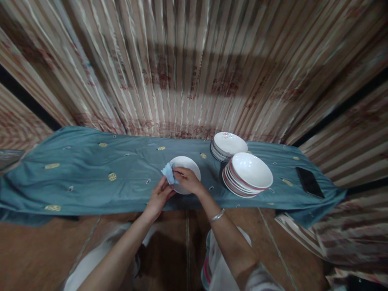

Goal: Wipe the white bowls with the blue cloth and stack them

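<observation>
A single white bowl (189, 162) rests on the cloth-covered table in front of me. My left hand (159, 197) grips its near left rim, fingers closed around the edge. Pressed against the bowl's left side is a light blue cloth (168, 173), which my right hand (187, 180) pinches from inside the bowl. The right fingertips are partly hidden behind the cloth. A silver bangle (218, 215) circles my right wrist.
Right of the bowl stand a tall stack of white bowls with red rims (253, 171) and, behind it, a stack of plates (228, 144). A black phone (309, 182) lies farther right on the teal tablecloth (87, 178). A pleated curtain (188, 72) hangs behind.
</observation>
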`<state>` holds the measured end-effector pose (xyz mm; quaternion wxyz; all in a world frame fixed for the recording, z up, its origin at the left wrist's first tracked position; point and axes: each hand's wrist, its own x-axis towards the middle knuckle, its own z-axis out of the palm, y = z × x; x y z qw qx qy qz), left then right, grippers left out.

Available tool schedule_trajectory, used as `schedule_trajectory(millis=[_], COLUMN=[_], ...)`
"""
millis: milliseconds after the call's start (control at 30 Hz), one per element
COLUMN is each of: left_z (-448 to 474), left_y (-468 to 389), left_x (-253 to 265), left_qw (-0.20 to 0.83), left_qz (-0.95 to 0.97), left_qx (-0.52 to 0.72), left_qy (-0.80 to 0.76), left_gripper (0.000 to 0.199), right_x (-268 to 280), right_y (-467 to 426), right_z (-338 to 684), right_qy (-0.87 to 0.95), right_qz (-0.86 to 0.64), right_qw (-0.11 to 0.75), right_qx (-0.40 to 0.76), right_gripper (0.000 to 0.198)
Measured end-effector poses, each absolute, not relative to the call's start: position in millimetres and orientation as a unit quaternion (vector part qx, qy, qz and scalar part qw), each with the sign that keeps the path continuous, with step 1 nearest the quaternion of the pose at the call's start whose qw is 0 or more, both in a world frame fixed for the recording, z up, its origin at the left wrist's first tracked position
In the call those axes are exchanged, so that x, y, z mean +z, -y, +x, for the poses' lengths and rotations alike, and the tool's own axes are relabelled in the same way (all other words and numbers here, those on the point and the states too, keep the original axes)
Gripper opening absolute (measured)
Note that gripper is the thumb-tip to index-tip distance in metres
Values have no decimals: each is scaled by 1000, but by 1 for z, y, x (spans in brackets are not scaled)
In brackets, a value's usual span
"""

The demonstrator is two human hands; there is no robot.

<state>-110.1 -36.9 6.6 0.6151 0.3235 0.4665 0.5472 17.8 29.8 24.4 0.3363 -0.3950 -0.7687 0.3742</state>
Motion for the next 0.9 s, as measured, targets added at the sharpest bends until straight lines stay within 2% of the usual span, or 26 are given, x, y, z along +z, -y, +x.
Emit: schedule_trajectory(millis=[100,200,533,900], left_z=[-109,-109,-109,-110], left_y=[37,37,35,34], left_x=[6,4,2,1], left_qw=[617,620,626,622], left_qz=[314,320,325,323], left_qx=[553,551,549,546], left_qy=[-464,-457,-448,-460], left_gripper=[76,77,77,79], right_x=[23,23,36,42], right_y=[-30,-29,-22,-22], right_z=[17,19,26,37], right_qy=[781,801,817,801], right_qz=[-399,-418,-534,-590], right_qw=[361,349,210,104], right_qx=[316,248,52,-2], right_gripper=[30,36,40,30])
